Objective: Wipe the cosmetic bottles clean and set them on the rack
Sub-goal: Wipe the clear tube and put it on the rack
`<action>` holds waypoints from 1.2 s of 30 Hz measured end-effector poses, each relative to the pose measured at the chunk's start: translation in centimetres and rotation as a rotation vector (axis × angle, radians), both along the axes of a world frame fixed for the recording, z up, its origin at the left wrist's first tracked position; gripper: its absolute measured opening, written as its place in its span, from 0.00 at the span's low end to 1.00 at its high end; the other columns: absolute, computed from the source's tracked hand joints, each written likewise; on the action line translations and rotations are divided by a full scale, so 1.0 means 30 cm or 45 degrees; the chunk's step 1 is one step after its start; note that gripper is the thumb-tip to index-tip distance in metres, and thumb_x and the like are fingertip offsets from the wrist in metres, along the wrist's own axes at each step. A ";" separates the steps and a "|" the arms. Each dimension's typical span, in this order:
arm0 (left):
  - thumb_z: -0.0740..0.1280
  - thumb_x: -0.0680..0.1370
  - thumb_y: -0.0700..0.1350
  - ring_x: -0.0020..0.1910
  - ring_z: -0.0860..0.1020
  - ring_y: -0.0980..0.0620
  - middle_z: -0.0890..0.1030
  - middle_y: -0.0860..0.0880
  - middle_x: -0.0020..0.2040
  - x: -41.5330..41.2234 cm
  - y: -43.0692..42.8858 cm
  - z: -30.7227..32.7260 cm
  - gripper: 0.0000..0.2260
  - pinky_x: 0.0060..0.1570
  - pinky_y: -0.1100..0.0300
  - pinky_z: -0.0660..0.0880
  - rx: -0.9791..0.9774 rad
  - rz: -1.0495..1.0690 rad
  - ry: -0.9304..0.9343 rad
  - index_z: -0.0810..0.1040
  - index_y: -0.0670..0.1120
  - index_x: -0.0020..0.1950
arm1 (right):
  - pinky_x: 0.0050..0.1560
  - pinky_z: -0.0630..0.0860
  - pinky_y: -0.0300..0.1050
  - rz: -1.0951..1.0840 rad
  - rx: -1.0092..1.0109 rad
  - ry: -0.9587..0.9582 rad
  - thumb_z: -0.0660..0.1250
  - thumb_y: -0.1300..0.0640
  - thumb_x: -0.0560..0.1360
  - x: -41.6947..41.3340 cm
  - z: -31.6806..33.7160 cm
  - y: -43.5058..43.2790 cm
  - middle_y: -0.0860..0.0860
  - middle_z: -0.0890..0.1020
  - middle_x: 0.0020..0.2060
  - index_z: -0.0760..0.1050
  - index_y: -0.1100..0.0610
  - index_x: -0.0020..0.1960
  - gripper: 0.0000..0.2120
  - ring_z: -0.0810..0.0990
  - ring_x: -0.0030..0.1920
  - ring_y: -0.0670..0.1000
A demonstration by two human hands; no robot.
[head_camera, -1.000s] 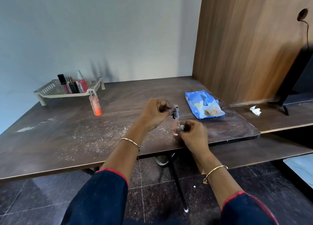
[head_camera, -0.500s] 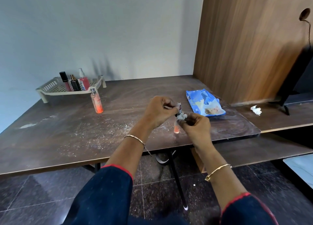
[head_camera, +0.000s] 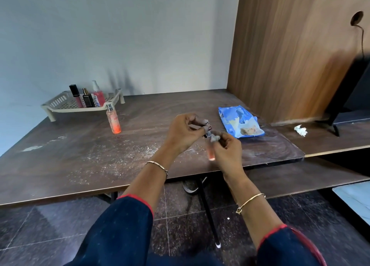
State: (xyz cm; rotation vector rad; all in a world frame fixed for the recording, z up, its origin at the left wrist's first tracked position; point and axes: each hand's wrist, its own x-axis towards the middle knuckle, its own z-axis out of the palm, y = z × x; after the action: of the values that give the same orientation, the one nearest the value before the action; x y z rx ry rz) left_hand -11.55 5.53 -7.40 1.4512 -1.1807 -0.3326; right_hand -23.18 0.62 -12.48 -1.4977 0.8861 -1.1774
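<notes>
Head view: the left hand (head_camera: 186, 131) pinches the cap end of a small bottle (head_camera: 211, 154), held above the table (head_camera: 80, 145) near its front edge. The right hand (head_camera: 227, 152) curls round a grey wipe (head_camera: 215, 138) pressed to the bottle's neck. Several bottles (head_camera: 88, 98) already stand on the rack (head_camera: 58, 102). An orange spray bottle (head_camera: 114, 121) stands just beside the rack, seemingly still to be done.

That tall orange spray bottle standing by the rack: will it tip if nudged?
Probably: the spray bottle is tall on a narrow base, so a high push should topple it. Its round body would likely roll afterwards. Clear, smooth walls may be slippery.
</notes>
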 end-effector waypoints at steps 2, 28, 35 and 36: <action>0.74 0.70 0.36 0.46 0.84 0.45 0.84 0.43 0.46 -0.009 0.020 0.015 0.04 0.49 0.48 0.81 -0.051 -0.021 0.103 0.82 0.40 0.44 | 0.48 0.72 0.49 0.091 0.061 -0.189 0.62 0.59 0.72 0.023 0.037 0.008 0.50 0.79 0.36 0.78 0.53 0.36 0.09 0.75 0.41 0.48; 0.71 0.71 0.32 0.53 0.82 0.48 0.83 0.40 0.51 0.248 0.377 0.047 0.12 0.55 0.55 0.79 -0.214 0.134 0.418 0.77 0.33 0.53 | 0.39 0.80 0.39 0.559 1.007 -0.686 0.62 0.73 0.75 0.321 0.177 0.313 0.59 0.79 0.44 0.73 0.70 0.59 0.13 0.80 0.42 0.52; 0.75 0.69 0.37 0.46 0.83 0.55 0.85 0.49 0.44 0.371 0.459 0.046 0.09 0.52 0.61 0.78 -0.267 0.412 0.187 0.82 0.46 0.47 | 0.40 0.81 0.38 0.528 0.923 -0.468 0.68 0.71 0.72 0.471 0.168 0.375 0.58 0.83 0.41 0.77 0.65 0.51 0.08 0.83 0.36 0.50; 0.75 0.69 0.37 0.45 0.83 0.57 0.85 0.50 0.44 0.394 0.472 0.050 0.09 0.51 0.63 0.78 -0.271 0.446 0.193 0.81 0.45 0.47 | 0.41 0.80 0.38 0.515 0.889 -0.439 0.69 0.70 0.71 0.489 0.165 0.379 0.57 0.83 0.42 0.77 0.63 0.49 0.08 0.83 0.38 0.50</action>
State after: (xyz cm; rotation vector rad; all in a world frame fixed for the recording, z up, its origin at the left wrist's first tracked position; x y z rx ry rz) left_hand 0.28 19.69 -5.91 1.3883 -0.7956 -0.0698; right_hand -8.51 12.00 -7.52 -0.8156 0.6216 -0.6879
